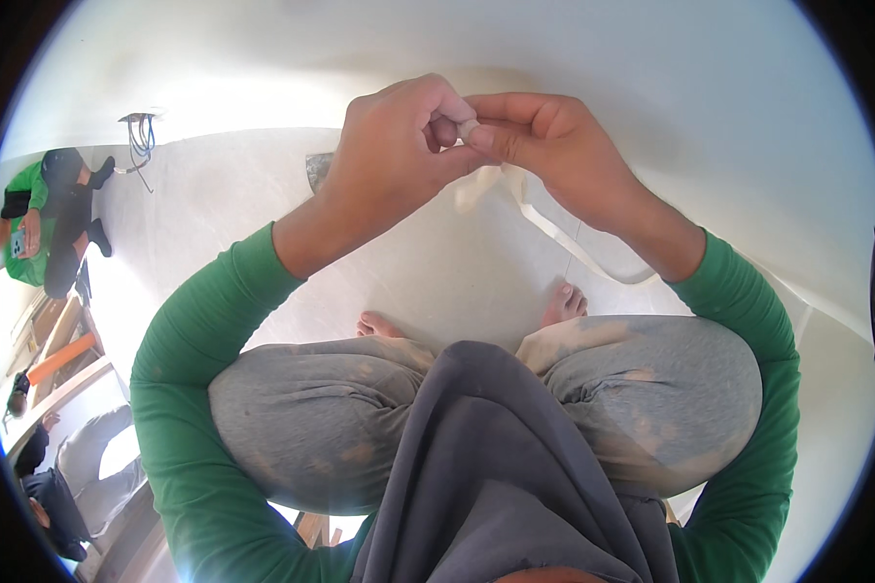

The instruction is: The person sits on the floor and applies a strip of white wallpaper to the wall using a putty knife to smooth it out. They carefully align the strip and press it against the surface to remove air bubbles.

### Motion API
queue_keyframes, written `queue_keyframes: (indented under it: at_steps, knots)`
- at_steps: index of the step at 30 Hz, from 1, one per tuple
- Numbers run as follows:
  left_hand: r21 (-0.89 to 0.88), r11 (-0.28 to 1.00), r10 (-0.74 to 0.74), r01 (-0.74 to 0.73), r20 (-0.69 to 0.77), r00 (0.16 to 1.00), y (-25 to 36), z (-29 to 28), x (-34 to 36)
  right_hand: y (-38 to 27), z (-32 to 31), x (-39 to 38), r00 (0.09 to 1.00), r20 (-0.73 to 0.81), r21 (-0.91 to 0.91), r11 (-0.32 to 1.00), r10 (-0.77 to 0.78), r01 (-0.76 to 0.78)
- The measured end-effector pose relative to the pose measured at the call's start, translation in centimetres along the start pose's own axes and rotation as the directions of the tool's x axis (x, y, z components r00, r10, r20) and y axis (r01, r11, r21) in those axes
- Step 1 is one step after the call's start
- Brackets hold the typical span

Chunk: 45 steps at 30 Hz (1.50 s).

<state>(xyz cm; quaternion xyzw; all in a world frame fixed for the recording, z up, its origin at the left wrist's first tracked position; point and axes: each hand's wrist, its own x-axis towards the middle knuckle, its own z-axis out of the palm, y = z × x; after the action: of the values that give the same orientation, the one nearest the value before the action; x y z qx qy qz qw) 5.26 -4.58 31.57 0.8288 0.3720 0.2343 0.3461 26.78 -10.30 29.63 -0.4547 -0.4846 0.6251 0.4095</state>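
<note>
Both hands meet at upper centre, in front of the white wall. My left hand [391, 146] is closed, fingers curled round a small pale lump [466, 130]. My right hand [554, 151] pinches the same lump, thumb laid on it. What exactly the lump is, I cannot make out. Below them a long white strip [544, 223] dangles and curves to the right; whether it joins the lump is hidden. Behind my left wrist, a grey flat piece [316, 167], possibly metal, shows on the pale floor.
The white wall [651, 87] curves across the top and right. Wires [141, 141] come from a wall opening at left. A person in green [31, 233] sits at left holding a phone. Below are wooden pieces, an orange bar [60, 358] and another person [73, 476]. My bare feet rest on the floor.
</note>
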Motion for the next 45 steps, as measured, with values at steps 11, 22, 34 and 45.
queue_keyframes:
  at_steps: [11,22,34,45]
  knots:
    - [-0.132,0.991,0.035,-0.019,0.123,0.992,-0.3,-1.1,0.5,0.8,-1.1,0.4,0.994,-0.049,-0.076,0.992,-0.1,0.096]
    - [-0.309,0.916,-0.167,0.256,0.286,0.944,-1.6,-2.6,0.9,1.0,-2.2,-0.1,0.998,-0.06,-0.271,0.962,-0.017,-0.001]
    - [-0.379,0.886,-0.196,0.268,0.219,0.956,-1.8,-3.6,0.9,1.3,-2.1,-0.6,0.977,-0.132,-0.263,0.945,0.165,-0.195]
    - [-0.249,0.906,-0.365,0.343,-0.046,0.93,-6.2,-3.8,1.1,1.1,-2.6,-0.9,0.971,-0.186,-0.374,0.903,0.151,-0.212]
